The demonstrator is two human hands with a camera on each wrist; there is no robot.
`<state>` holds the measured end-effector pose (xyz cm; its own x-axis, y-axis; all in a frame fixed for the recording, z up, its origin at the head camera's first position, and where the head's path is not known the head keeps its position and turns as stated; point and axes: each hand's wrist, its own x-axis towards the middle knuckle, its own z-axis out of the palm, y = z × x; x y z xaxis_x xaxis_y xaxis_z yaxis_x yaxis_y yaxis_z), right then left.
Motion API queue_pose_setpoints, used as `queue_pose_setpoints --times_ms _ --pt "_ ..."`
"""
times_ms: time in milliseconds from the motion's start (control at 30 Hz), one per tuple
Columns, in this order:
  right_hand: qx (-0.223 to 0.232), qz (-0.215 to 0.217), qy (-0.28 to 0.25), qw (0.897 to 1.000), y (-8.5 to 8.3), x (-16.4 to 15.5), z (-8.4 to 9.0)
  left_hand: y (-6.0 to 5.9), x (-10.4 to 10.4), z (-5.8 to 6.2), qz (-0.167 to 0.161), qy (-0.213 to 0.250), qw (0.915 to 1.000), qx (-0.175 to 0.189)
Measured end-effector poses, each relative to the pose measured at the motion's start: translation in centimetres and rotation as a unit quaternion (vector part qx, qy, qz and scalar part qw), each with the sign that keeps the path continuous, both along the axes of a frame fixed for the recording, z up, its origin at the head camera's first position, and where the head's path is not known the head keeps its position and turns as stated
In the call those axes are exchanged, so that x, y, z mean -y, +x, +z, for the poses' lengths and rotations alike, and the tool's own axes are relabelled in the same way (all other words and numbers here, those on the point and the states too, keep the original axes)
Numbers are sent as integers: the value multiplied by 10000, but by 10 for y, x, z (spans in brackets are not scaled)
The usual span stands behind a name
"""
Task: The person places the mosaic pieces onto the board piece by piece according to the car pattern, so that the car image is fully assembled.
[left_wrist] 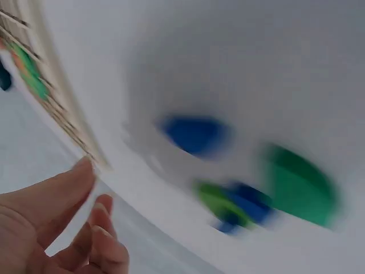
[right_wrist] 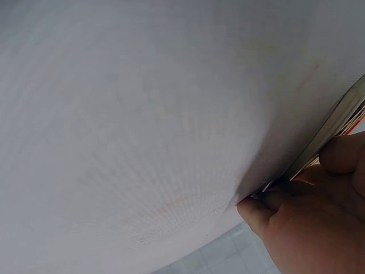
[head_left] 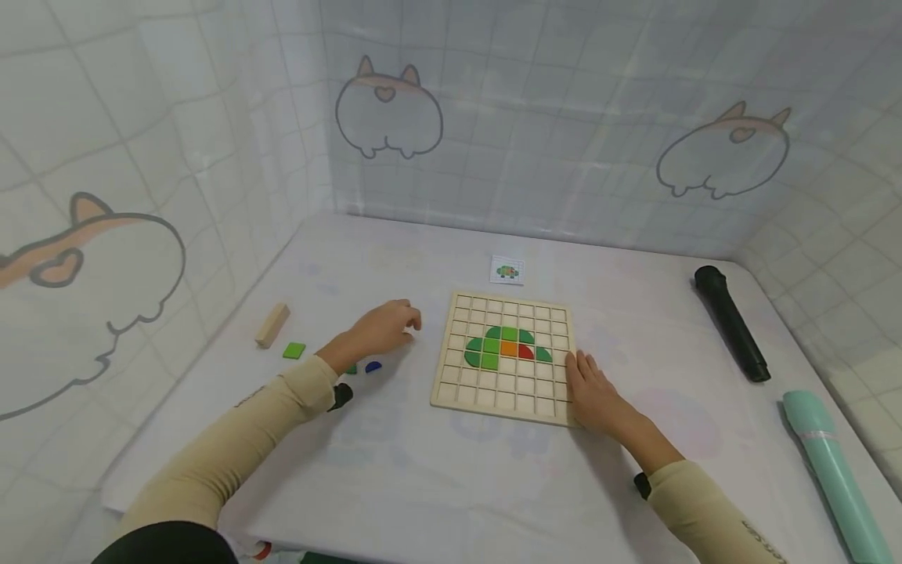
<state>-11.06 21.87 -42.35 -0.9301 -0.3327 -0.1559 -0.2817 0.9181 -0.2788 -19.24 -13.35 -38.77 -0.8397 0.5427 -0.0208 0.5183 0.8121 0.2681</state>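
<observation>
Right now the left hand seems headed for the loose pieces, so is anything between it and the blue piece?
Nothing visible: the left hand hovers just above the blue piece, with bare table between.

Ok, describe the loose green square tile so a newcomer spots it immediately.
Start at the wooden grid board mid-table and look left, past the left hand. Beside the plain wooden block lies the green square tile: flat, bright green, and farther out than the small pieces by the wrist.
</observation>
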Motion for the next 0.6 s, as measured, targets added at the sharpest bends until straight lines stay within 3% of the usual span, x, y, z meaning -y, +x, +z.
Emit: queue_pose_setpoints --times_ms 167,300,600 --pt "-1 -16 11 10000 1 0 1 4 33 -4 472 -266 9984 171" --pt "-27 15 -22 10000 1 0 2 8 50 -6 590 -190 9975 348" --pt "-82 21 -17 10000 1 0 1 8 64 -10 905 -294 9951 265"
